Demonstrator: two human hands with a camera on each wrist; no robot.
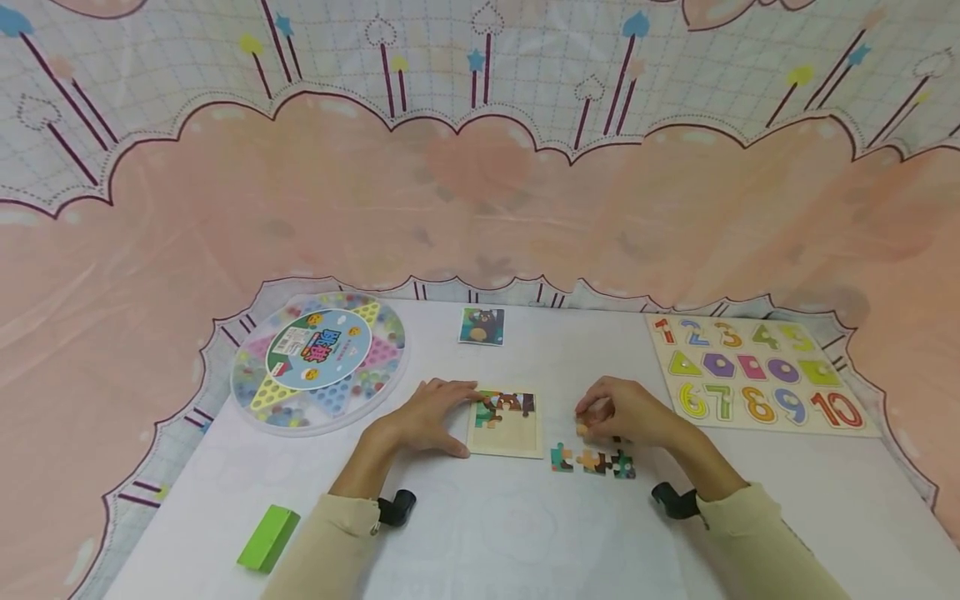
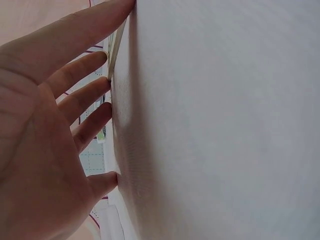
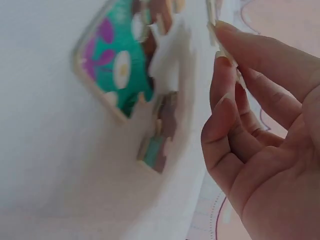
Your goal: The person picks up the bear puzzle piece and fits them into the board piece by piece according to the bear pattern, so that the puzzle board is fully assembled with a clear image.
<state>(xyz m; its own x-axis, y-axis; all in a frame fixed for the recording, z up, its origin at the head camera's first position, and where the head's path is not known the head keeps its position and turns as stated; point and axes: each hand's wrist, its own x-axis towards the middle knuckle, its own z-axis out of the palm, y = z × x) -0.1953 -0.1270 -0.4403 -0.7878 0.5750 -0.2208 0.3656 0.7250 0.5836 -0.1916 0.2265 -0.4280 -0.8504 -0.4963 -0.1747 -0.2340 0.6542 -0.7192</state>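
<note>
A square wooden puzzle board (image 1: 516,439) lies at the middle of the table, with several bear-picture pieces fitted along its top and left side. My left hand (image 1: 426,419) rests at its left edge, fingers fairly straight and spread, thumb by the lower corner. To the board's right, my right hand (image 1: 630,410) pinches a brown puzzle piece (image 1: 592,414) between thumb and fingers, above the table. In the right wrist view that piece (image 3: 227,50) is seen nearly edge-on. Beneath this hand lie loose puzzle pieces (image 1: 592,462); another is partly hidden by it.
A bear picture card (image 1: 482,326) lies behind the board. At the left is a round marble game board (image 1: 390,400), with a green block (image 1: 268,538) nearer me. A number and shape board (image 1: 731,404) lies at the right. Patterned cloth (image 1: 480,208) hangs behind the table.
</note>
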